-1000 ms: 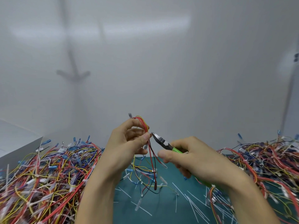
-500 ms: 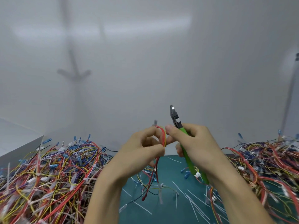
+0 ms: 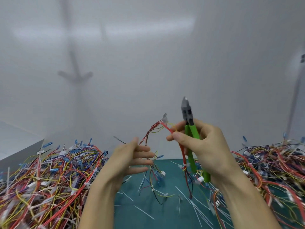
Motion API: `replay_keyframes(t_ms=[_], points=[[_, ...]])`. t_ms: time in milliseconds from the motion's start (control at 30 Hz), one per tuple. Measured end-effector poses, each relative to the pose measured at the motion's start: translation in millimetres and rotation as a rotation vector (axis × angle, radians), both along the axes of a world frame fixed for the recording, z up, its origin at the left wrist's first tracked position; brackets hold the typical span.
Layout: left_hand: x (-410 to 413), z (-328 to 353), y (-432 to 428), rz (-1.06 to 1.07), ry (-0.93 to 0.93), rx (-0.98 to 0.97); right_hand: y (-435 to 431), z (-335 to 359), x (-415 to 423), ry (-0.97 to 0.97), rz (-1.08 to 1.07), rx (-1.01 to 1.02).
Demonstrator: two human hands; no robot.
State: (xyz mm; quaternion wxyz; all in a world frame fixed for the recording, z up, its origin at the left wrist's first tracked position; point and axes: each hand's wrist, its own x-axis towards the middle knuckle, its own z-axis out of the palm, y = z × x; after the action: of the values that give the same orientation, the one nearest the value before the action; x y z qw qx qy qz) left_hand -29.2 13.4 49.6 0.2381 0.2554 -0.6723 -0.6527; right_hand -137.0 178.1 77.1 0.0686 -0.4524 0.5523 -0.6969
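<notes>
While the right hand (image 3: pixel 203 146) does two jobs at once, its fingers curled round the green handles of the cutters (image 3: pixel 192 134) and its thumb and forefinger pinching a red wire of the wire harness (image 3: pixel 166 128), the left hand (image 3: pixel 127 161) is released, fingers straight and spread just beside the harness's thinner strands. Motion blur makes it hard to say whether the fingertips brush them. The harness hangs in the air between the two hands, its white connector (image 3: pixel 165 119) uppermost and its tails trailing down toward the surface (image 3: pixel 125 217). The risk I see lies in that one-hand pinch: with nothing else carrying the weight, the harness could slip out and drop among the loose wires below, or its tails could snag there when it is moved. The cutters point nose up close to the connector, so a careless turn of the wrist could nick insulation that ought to stay whole. The surface is covered by a teal mat strewn with clipped cable ties (image 3: pixel 143 212), flanked by the left wire pile (image 3: pixel 49 171) and the right wire pile (image 3: pixel 272 162), both tangled. A pale box (image 3: pixel 16 146) sits at far left, and a plain white wall (image 3: pixel 148 63) closes the room behind.
</notes>
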Motion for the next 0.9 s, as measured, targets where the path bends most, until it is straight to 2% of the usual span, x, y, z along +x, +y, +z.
replay_keyframes(t_ms=[133,233,367,467,567,700,767,900], points=[[-10.1,-6.9,-7.0,-0.038,0.209,0.435,5.0,-0.5,-1.0,0.214,0.269,0.217],[-17.6,-6.8,-2.9,0.002,0.335,0.527,2.1,-6.8,-3.0,0.294,0.356,0.454],[-14.9,-6.3,-4.4,0.079,0.387,0.431,1.0,-14.9,-11.1,0.337,0.293,0.645],[-5.3,-2.1,-6.9,-0.005,0.350,0.270,0.3,-16.9,-15.1,0.246,0.169,0.616],[2.2,4.1,-3.6,-0.047,0.299,0.067,-6.5,-23.9,-24.5,0.180,-0.071,0.622],[10.0,14.9,5.8,-0.077,0.338,-0.128,-25.1,-56.2,-43.8,0.368,-0.454,0.949],[13.2,18.7,8.6,-0.079,0.373,-0.179,-35.3,-79.4,-53.3,0.422,-0.516,1.078],[20.9,22.7,10.2,-0.067,0.364,-0.317,-44.3,-120.6,-66.1,0.373,-0.592,1.203]])
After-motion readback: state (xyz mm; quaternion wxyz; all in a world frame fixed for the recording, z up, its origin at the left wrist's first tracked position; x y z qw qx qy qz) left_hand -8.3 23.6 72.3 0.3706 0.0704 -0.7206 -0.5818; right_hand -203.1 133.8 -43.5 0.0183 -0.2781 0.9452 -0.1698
